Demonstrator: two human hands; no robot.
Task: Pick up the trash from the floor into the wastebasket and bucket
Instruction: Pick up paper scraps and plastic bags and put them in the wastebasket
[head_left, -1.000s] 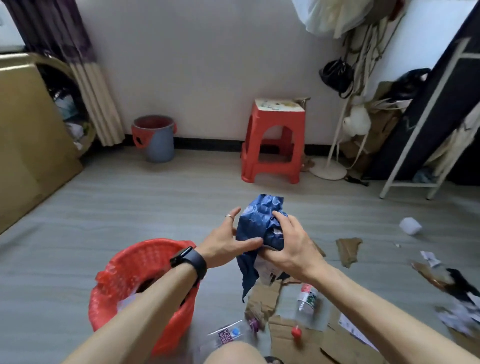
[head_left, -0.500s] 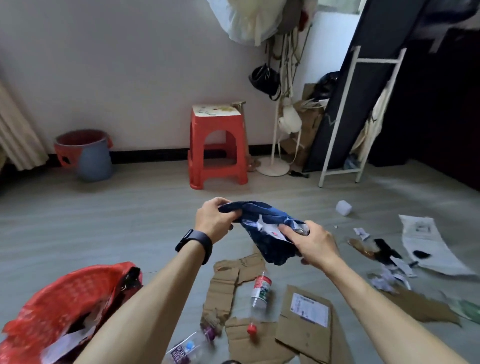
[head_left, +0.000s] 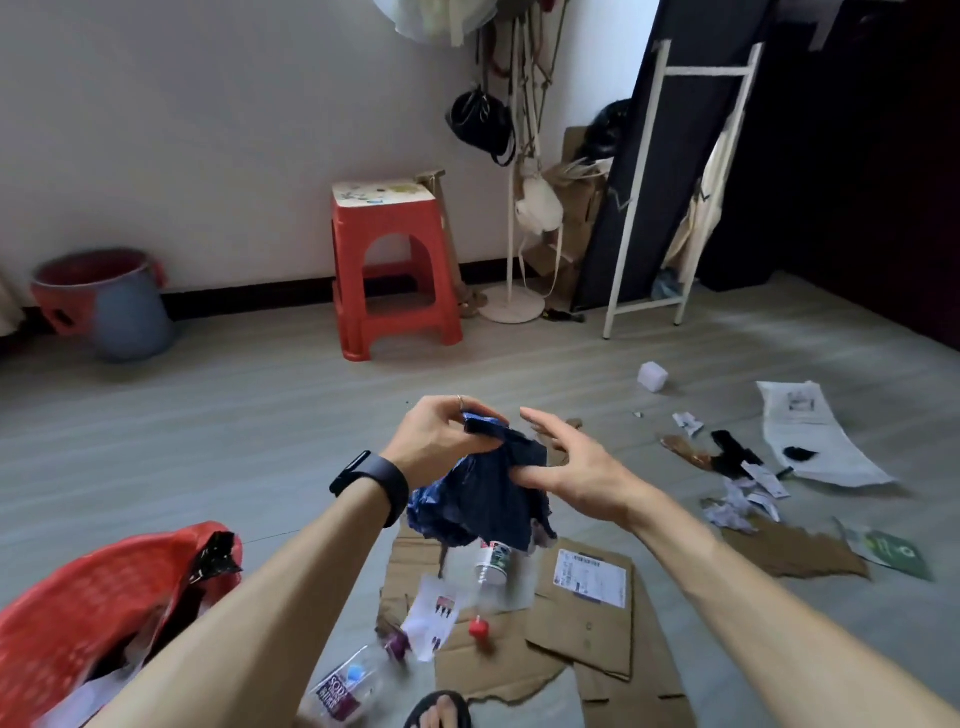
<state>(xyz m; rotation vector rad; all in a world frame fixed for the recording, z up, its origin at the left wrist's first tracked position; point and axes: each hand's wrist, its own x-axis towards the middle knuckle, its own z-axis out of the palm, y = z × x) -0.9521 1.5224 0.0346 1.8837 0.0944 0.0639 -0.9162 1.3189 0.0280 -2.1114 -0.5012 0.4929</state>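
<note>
While the crumpled dark blue plastic bag (head_left: 480, 501) hangs above the flattened cardboard (head_left: 587, 642), the step in hand appears to be bunching it for disposal. The left hand (head_left: 436, 441) pinches its top edge, forearm raised. The right hand (head_left: 576, 467) is spread, fingers straight, thumb touching the bag's side. Next move, as judged: swing left and release over the red wastebasket (head_left: 78, 597), which stands near the left forearm.
</note>
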